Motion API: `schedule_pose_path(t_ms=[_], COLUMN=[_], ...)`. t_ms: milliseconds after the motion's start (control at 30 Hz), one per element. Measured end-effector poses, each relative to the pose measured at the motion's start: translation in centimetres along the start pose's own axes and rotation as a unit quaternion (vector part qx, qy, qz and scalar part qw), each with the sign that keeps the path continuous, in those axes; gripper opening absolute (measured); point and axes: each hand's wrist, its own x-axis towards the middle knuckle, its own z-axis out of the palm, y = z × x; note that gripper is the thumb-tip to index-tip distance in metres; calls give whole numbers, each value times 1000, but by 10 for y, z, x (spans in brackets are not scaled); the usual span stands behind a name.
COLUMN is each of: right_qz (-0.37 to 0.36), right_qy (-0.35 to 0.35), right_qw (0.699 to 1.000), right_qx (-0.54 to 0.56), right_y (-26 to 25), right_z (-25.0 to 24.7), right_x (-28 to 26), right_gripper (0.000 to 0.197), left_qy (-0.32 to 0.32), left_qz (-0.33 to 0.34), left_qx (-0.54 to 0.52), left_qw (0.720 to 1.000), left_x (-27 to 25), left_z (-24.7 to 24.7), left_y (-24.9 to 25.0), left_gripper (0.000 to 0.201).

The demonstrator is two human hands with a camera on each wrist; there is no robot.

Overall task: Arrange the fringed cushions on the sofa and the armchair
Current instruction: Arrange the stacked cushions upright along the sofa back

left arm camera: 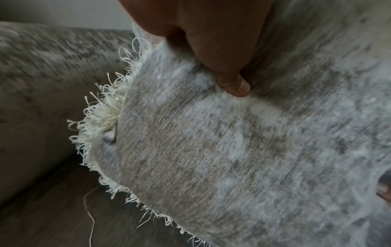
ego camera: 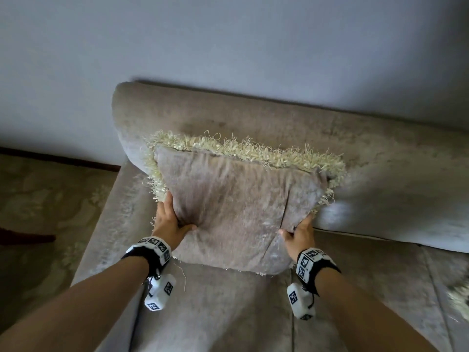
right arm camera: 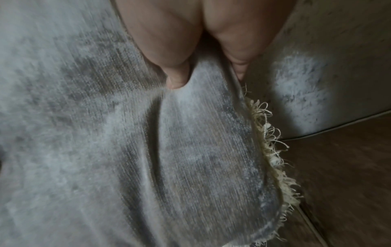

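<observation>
A grey-beige cushion (ego camera: 236, 207) with a cream fringe stands tilted against the backrest at the left end of the sofa (ego camera: 253, 120). My left hand (ego camera: 168, 219) grips its left edge, thumb pressed into the front face. My right hand (ego camera: 299, 232) grips its lower right edge the same way. In the left wrist view the cushion (left arm camera: 232, 158) fills the frame under my thumb, and my left hand (left arm camera: 211, 41) pinches the fabric. In the right wrist view my right hand (right arm camera: 203, 41) pinches a fold of the cushion (right arm camera: 190, 150). The fingers behind are hidden.
The sofa's left armrest (ego camera: 121, 212) runs beside my left arm. Patterned carpet (ego camera: 45, 199) lies to the left. A grey wall (ego camera: 228, 41) rises behind the sofa. A bit of another cream fringe (ego camera: 459, 298) shows at the right edge on the seat.
</observation>
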Motion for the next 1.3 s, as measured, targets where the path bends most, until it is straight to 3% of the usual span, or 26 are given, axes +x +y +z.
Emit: schedule_pose_path(t_ms=[333, 533, 600, 733, 800, 1000, 1300], right_qz=[38, 21, 26, 23, 17, 6, -24], right_qy=[-39, -73, -97, -119, -120, -57, 73], right_qw=[997, 994, 991, 987, 987, 996, 995], right_qx=[-49, -84, -91, -101, -103, -65, -67], right_y=[17, 22, 28, 52, 66, 116, 269], right_z=[35, 5, -6, -34, -57, -140, -306], right_x=[27, 8, -10, -52, -70, -117, -223], right_gripper=[88, 76, 73, 62, 58, 56, 42], left_qy=[-94, -233, -250, -250, -242, -261, -198], left_qz=[-100, -189, -188, -93, -35, 98, 340], left_qx=[143, 311, 336, 414, 409, 378, 343], left_qw=[980, 902, 889, 871, 879, 883, 853], left_x=[25, 11, 3, -21, -35, -82, -251], left_z=[46, 38, 34, 27, 29, 55, 166], left_y=[-55, -21, 0, 44, 67, 164, 360], left_gripper=[119, 134, 125, 101, 89, 53, 39])
